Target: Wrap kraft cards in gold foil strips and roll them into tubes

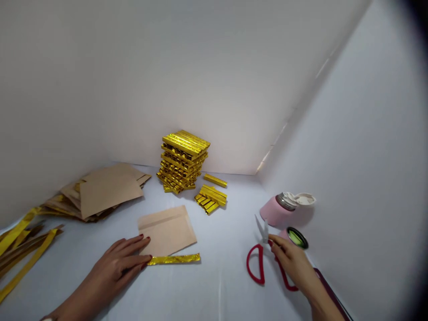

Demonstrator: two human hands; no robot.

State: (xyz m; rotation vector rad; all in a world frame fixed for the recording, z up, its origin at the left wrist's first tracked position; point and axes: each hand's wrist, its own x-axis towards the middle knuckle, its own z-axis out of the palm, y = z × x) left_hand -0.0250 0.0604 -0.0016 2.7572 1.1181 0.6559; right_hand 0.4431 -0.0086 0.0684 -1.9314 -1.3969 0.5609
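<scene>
My left hand [120, 265] lies flat, its fingers stretched out over the lower left corner of a small brown paper envelope [169, 232] and the left end of a shiny gold strip [177, 259]. That strip runs just below the envelope's lower edge. At the right, my right hand [292, 258] pinches a pair of scissors [256, 263] near the pivot. Their red handles are spread and the blades stand apart, pointing away from me. Part of one handle is hidden behind my fingers.
A crisscross stack of gold sticks [182, 160] stands by the back wall, with several loose gold sticks [210, 198] beside it. Brown paper sheets [112, 191] are piled at left, near long yellow strips [30, 263]. A pink bottle [276, 211] and its open-topped pink container [297, 237] are at right.
</scene>
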